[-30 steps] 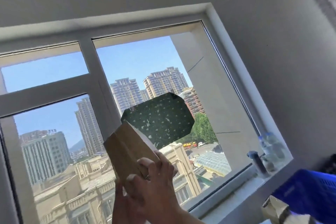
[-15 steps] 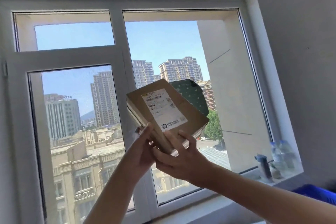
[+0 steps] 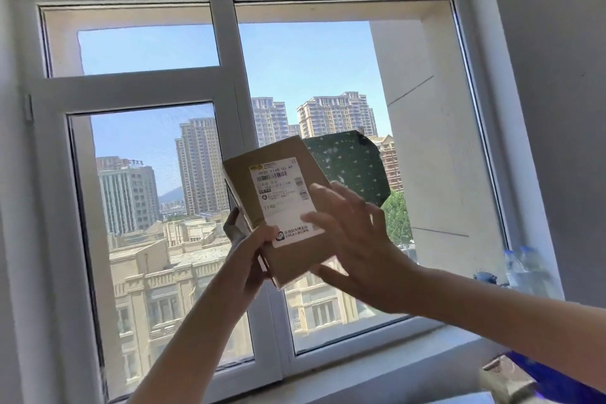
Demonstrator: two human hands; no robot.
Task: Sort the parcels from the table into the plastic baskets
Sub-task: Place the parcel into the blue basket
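At the middle of the frame, raised against the window, a brown parcel shows its white label to the camera. A green parcel sits just behind it and sticks out toward the upper right. The left hand grips the brown parcel's lower left edge, thumb in front and fingers behind. The right hand lays its fingers spread and nearly straight across the label, thumb under the bottom corner (which hand carries the green one I cannot tell). At the lower right corner a blue basket shows, with a tan parcel against its near side; the bench is out of view.

By my judgement the sorting is unfinished: both raised parcels are being checked and neither is placed. Since half a second ago the brown parcel has tipped more upright. The right fingers, then curled under its near edge, have opened over the label.
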